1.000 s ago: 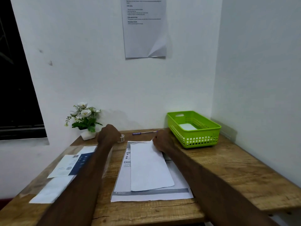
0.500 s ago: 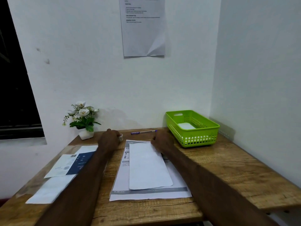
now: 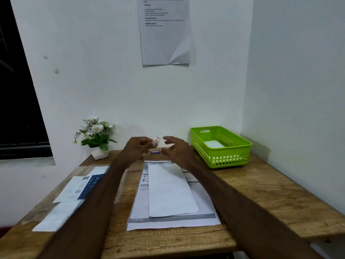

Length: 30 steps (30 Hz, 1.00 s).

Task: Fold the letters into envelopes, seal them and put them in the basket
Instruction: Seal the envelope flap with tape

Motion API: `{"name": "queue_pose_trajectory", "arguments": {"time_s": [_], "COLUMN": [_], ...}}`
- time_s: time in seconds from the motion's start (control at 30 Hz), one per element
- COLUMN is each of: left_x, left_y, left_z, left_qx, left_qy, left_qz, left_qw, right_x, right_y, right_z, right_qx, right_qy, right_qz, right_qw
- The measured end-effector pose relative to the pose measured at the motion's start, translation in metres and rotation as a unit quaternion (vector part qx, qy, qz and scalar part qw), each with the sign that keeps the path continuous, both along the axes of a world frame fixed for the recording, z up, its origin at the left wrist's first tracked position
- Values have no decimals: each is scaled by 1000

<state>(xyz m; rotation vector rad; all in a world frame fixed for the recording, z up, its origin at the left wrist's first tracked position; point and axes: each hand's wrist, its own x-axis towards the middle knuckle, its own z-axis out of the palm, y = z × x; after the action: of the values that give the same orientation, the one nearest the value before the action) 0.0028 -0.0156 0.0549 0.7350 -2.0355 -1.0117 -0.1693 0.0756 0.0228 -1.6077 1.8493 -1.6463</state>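
Both hands are up in the air over the far part of the wooden bench [image 3: 261, 186]. The left hand [image 3: 137, 149] pinches a small roll of tape [image 3: 156, 141] with its fingertips. The right hand [image 3: 175, 148] is just beside the roll, with its fingers spread and bent a little, and it holds nothing.

Under the hands, in the middle of the bench, lies a big grey envelope [image 3: 171, 219]. A white folded letter [image 3: 169, 191] lies flat on top of it. The far end of the letter is right under the right wrist.

On the left side of the bench there are more papers [image 3: 76, 189]. One has a dark blue part, and it lies on a plain white sheet. The left arm crosses over their right edge.

The green basket [image 3: 229, 157] stands at the far right of the bench, near the corner of the walls. Something white lies in the bottom of it. A purple pen [image 3: 155, 152] lies on the bench at the far side, and the hands hide most of it. A little white pot with white flowers [image 3: 96, 136] stands at the far left. A printed sheet [image 3: 165, 30] hangs on the wall, and its bottom right corner curls up.
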Motion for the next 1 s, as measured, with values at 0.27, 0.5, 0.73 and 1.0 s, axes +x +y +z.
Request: {"name": "queue_pose_trajectory", "arguments": {"time_s": [0.27, 0.5, 0.73, 1.0], "left_x": [-3, 2, 2, 1], "left_y": [18, 15, 12, 9], "left_z": [10, 13, 10, 7], "left_qx": [4, 85, 44, 16], "left_qy": [1, 48, 35, 28], "left_qz": [-50, -106, -110, -108], "left_qw": [999, 990, 992, 994], "right_x": [4, 6, 10, 7], "right_y": [13, 24, 28, 24], "right_z": [12, 21, 23, 23], "right_qx": [-38, -31, -22, -18], "right_qy": [-89, -177, -226, -217], "right_qz": [94, 141, 166, 151], "right_qw": [991, 974, 960, 964]}}
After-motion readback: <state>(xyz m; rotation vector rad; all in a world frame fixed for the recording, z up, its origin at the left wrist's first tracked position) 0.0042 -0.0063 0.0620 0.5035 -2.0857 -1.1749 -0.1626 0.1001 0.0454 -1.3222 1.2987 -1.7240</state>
